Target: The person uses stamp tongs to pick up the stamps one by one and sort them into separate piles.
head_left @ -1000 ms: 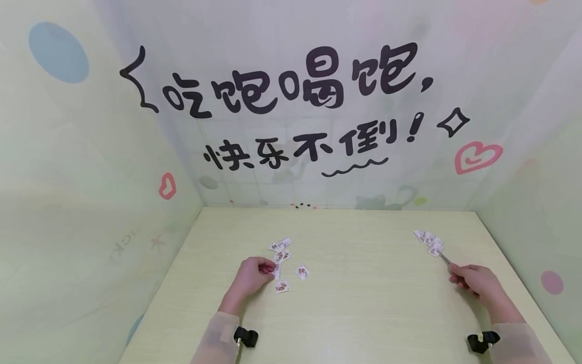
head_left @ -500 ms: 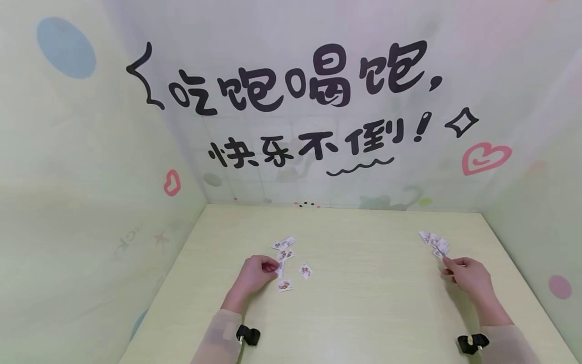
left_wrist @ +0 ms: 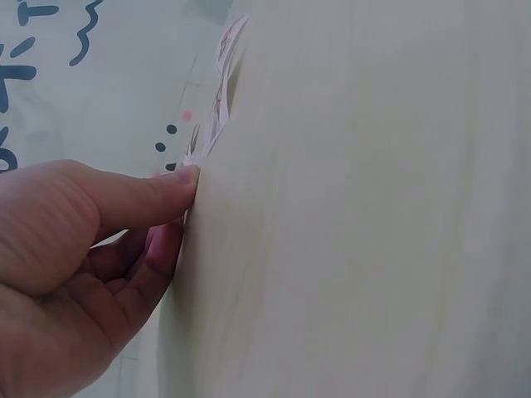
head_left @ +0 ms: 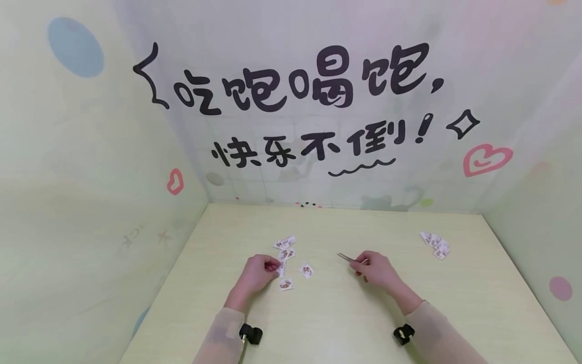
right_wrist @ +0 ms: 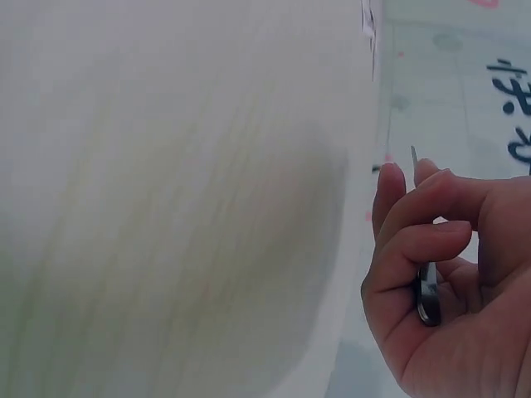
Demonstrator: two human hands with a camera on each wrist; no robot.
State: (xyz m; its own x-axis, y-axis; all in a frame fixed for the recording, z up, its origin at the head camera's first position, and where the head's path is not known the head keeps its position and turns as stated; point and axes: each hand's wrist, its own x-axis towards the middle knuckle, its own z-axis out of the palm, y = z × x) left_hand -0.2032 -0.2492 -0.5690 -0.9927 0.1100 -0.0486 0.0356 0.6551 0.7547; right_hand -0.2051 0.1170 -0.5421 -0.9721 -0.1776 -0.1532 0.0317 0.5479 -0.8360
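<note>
My left hand (head_left: 259, 273) pinches the edge of a small white playing card (head_left: 281, 269) on the table. Other small cards lie around it: one with a coloured figure (head_left: 286, 284) nearer me, a tilted one (head_left: 306, 270) to the right, and several overlapping cards (head_left: 286, 247) farther off. In the left wrist view, thumb and fingers (left_wrist: 187, 178) meet beside cards seen edge-on. My right hand (head_left: 377, 268) grips slim metal tweezers (head_left: 346, 258) pointing left, above the middle of the table. Their tips look slightly apart, with nothing between them.
At the far right a small fan of overlapping cards (head_left: 435, 245) lies on the pale wooden table (head_left: 336, 313). Printed walls stand at the back and both sides. Each wrist wears a black camera mount, the left one (head_left: 251, 333) close above the tabletop.
My right hand has moved left with the tweezers, from the card fan to mid-table. The fan stays behind. My left hand keeps its place at the card.
</note>
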